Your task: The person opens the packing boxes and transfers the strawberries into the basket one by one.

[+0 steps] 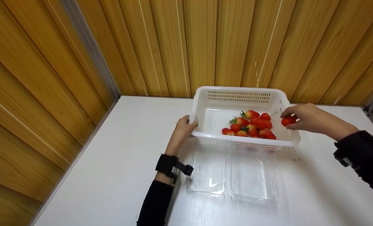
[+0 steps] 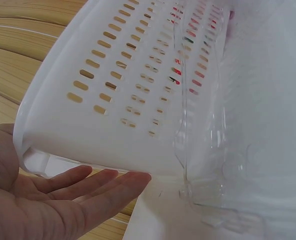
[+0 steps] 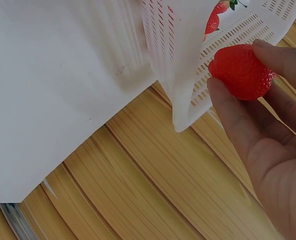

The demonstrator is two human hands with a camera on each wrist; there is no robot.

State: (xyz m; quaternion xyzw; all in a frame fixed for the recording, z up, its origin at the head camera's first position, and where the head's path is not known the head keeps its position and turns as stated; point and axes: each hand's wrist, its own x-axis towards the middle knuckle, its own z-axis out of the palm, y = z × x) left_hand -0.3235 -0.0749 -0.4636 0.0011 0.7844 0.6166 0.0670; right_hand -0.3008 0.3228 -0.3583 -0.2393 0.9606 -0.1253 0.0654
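Observation:
A white perforated plastic basket (image 1: 246, 140) stands toward the back of the table, with several red strawberries (image 1: 259, 123) lying in its right half. My left hand (image 1: 183, 128) holds the basket's left end, thumb over the rim; in the left wrist view its fingers (image 2: 113, 192) lie along the outside under the rim. At the basket's right rim, my right hand (image 1: 315, 120) pinches one strawberry (image 3: 242, 71) between thumb and fingers. That strawberry is raised, and no leaves show on it in the right wrist view.
Two clear plastic trays, the left tray (image 1: 209, 190) and the right tray (image 1: 252, 196), sit side by side in front of the basket on the white table (image 1: 117, 169). Wood-patterned panels (image 1: 202, 47) rise behind the table. Small dark crumbs (image 1: 296, 159) lie right of the trays.

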